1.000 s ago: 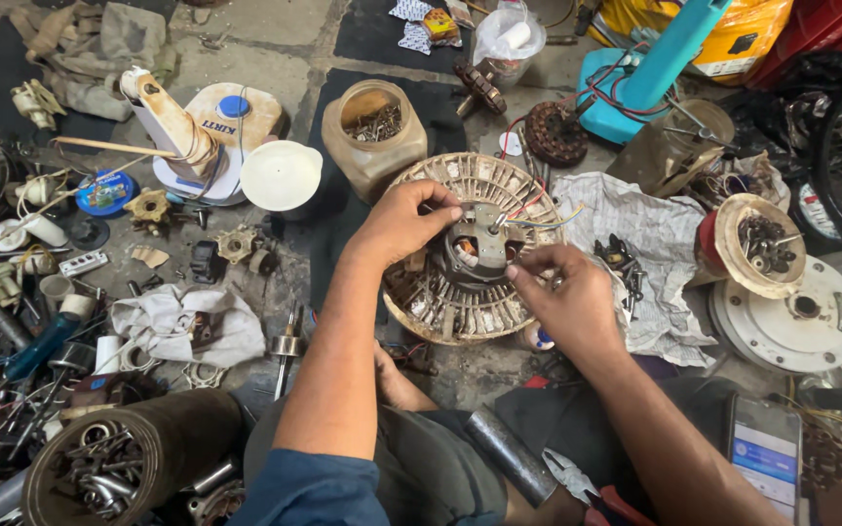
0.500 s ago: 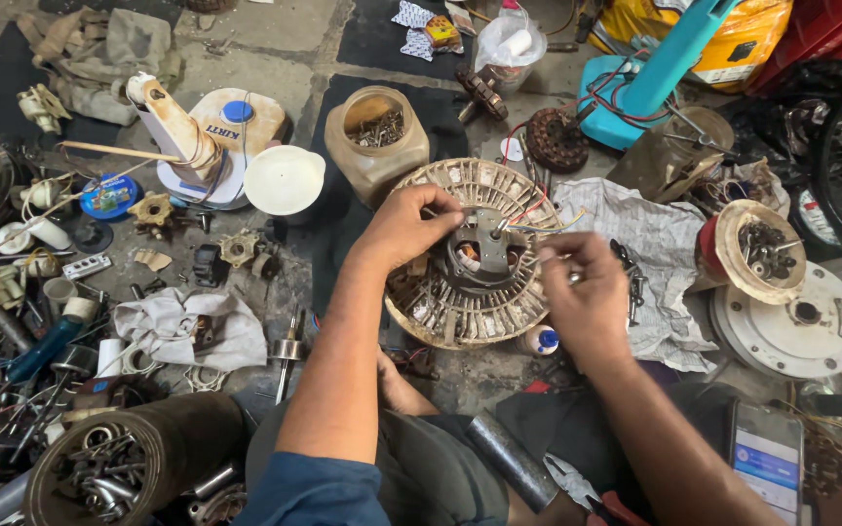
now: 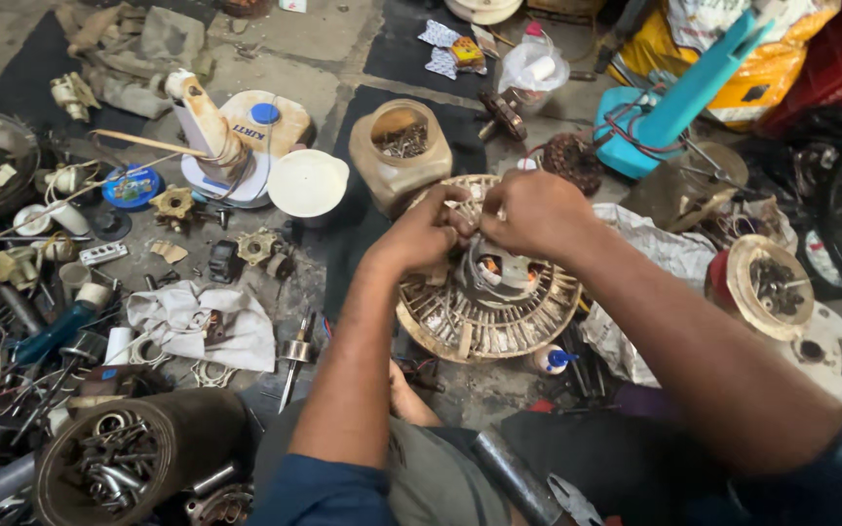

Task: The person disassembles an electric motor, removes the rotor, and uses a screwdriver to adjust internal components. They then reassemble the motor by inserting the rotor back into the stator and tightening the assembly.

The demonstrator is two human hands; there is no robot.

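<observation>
A round fan stator (image 3: 484, 317) with cream slot paper and a ring of slots lies on the floor in front of me. My left hand (image 3: 421, 234) pinches something small at the stator's far rim, fingers bent. My right hand (image 3: 533, 209) has crossed over to the same spot, and its fingers meet those of the left hand there. What they pinch is too small to make out. Both forearms reach in from the bottom of the view.
A tan jar of screws (image 3: 400, 156) and a white lid (image 3: 308, 182) stand left of the stator. A dark tub of metal parts (image 3: 119, 458) sits at the lower left, crumpled cloth (image 3: 202, 321) beside it. A teal appliance (image 3: 669, 102) and a red-rimmed part (image 3: 767, 287) stand to the right.
My right hand moved from the stator's right side up and left to join my left hand at the far rim. The view shifted slightly.
</observation>
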